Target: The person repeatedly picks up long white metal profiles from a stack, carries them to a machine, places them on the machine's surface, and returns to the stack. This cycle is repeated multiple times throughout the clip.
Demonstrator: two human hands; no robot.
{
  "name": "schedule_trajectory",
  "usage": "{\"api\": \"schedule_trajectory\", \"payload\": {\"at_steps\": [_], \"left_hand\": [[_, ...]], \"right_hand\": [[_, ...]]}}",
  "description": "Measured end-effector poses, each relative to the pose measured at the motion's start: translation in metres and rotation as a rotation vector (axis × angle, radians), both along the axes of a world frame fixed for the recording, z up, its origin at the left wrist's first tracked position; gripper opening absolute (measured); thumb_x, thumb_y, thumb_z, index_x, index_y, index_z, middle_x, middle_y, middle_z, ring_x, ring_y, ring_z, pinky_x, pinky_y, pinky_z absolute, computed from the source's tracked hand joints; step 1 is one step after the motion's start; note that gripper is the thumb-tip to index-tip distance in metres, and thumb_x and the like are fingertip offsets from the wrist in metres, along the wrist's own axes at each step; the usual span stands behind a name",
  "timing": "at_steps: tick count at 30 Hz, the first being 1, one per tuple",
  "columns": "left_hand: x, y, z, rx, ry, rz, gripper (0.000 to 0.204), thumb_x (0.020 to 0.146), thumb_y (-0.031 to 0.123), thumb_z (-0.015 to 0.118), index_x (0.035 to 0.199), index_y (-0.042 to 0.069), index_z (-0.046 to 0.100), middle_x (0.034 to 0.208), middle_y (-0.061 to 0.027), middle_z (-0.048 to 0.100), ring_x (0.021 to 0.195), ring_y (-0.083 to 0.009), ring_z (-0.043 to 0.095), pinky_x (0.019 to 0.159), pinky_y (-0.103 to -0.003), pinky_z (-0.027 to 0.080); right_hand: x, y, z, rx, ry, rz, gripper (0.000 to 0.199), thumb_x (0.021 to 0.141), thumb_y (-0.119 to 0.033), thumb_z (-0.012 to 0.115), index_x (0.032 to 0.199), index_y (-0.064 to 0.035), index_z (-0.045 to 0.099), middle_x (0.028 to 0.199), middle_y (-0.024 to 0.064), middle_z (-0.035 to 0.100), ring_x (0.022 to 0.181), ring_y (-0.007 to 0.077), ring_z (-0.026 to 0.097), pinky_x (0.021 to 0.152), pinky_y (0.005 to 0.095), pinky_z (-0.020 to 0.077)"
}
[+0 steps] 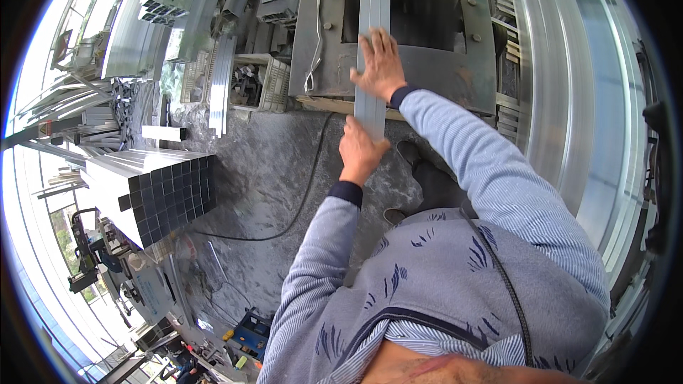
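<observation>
A long, flat silver metal profile (375,0) runs away from me over a grey metal cabinet (320,64) with a dark rectangular opening. At the profile's near end, my left hand (361,153) grips it, fingers along the left edge and thumb toward the right; the undersides of the fingers are hidden. Farther along, my right hand (382,65) lies over the top face with fingers spread, their tips slightly blurred. The profile's near end juts past the cabinet's front edge toward my body.
On the left stands a stack of square metal tubes (171,199). A crate of offcuts (274,85) sits beside the cabinet, and long profiles (548,78) line the right. Across the grey floor (256,163) curves a black cable (307,199). A blue case (250,334) lies at lower left.
</observation>
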State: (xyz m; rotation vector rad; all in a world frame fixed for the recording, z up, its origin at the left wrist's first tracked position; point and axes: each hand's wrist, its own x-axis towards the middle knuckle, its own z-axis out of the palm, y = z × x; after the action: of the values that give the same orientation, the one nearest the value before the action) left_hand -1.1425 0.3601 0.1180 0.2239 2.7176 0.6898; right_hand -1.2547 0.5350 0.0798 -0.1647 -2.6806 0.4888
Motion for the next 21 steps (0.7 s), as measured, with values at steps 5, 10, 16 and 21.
{"api": "schedule_trajectory", "payload": {"at_steps": [5, 10, 16, 21], "left_hand": [[0.091, -0.049, -0.011, -0.02, -0.073, 0.039, 0.079, 0.073, 0.032, 0.094, 0.125, -0.004, 0.046, 0.121, -0.0327, 0.069, 0.111, -0.054, 0.072, 0.097, -0.057, 0.061], [0.166, -0.096, -0.017, -0.066, -0.11, 0.056, 0.079, 0.074, 0.033, 0.093, 0.126, -0.005, 0.046, 0.12, -0.0328, 0.069, 0.109, -0.053, 0.074, 0.096, -0.057, 0.062], [0.219, -0.14, -0.022, -0.079, -0.092, 0.045, 0.083, 0.074, 0.033, 0.093, 0.128, -0.005, 0.044, 0.122, -0.033, 0.068, 0.108, -0.0526, 0.075, 0.093, -0.057, 0.064], [0.249, -0.176, -0.029, -0.066, -0.064, 0.031, 0.083, 0.072, 0.034, 0.094, 0.126, -0.004, 0.044, 0.119, -0.0335, 0.069, 0.106, -0.054, 0.074, 0.091, -0.058, 0.063]], "right_hand": [[0.095, -0.054, -0.004, -0.017, -0.12, 0.036, 0.094, 0.089, -0.051, 0.075, 0.165, -0.0025, 0.046, 0.174, 0.0247, 0.031, 0.166, 0.0449, 0.021, 0.137, 0.0569, 0.0189], [0.169, -0.1, -0.01, -0.035, -0.183, 0.074, 0.098, 0.09, -0.052, 0.075, 0.166, -0.001, 0.042, 0.175, 0.0273, 0.027, 0.167, 0.0468, 0.015, 0.138, 0.0602, 0.0136], [0.222, -0.138, -0.006, -0.013, -0.27, 0.112, 0.101, 0.093, -0.058, 0.074, 0.168, 0.0006, 0.04, 0.176, 0.0293, 0.021, 0.168, 0.0482, 0.01, 0.138, 0.061, 0.0105], [0.253, -0.162, 0.003, -0.021, -0.291, 0.135, 0.102, 0.09, -0.058, 0.078, 0.165, 0.0016, 0.043, 0.174, 0.0315, 0.026, 0.165, 0.0496, 0.017, 0.135, 0.0624, 0.0142]]}}
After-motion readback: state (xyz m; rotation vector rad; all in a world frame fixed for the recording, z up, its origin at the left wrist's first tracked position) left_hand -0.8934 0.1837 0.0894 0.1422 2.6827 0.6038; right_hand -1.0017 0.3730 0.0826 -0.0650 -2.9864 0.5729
